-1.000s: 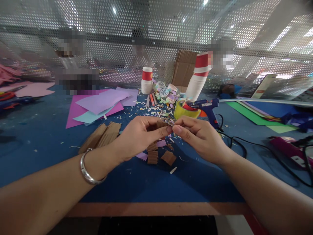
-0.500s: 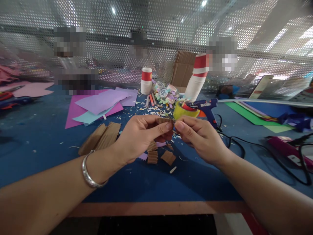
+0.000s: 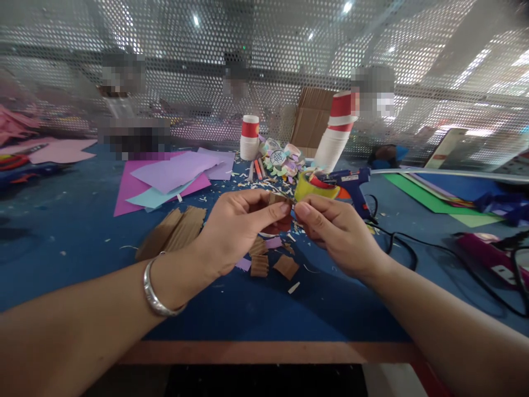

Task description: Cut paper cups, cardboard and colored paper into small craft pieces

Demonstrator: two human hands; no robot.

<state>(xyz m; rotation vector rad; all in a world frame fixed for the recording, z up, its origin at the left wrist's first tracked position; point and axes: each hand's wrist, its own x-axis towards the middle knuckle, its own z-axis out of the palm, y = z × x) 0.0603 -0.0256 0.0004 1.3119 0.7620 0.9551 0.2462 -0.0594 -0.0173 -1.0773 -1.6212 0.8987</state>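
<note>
My left hand (image 3: 239, 229), with a silver bangle on its wrist, pinches a small brown corrugated cardboard piece (image 3: 278, 212) above the blue table (image 3: 74, 237). My right hand (image 3: 334, 231) meets it from the right, thumb and fingers closed on the same piece's edge. Below the hands lie small cut cardboard bits (image 3: 273, 264) and purple paper scraps. A larger corrugated cardboard strip (image 3: 173, 231) lies to the left of my left hand.
Pink, purple and light blue paper sheets (image 3: 165, 176) lie at the back left. Red-and-white paper cup stacks (image 3: 249, 137), a paper flower craft (image 3: 281, 159), a yellow tape roll (image 3: 314, 187) and a blue glue gun (image 3: 351, 182) with its black cord stand behind. Green sheets lie right. People sit beyond a perforated screen.
Both hands stayed together in a pinch. The cardboard piece between them has turned and dropped a little, showing more of its brown face below the thumbs.
</note>
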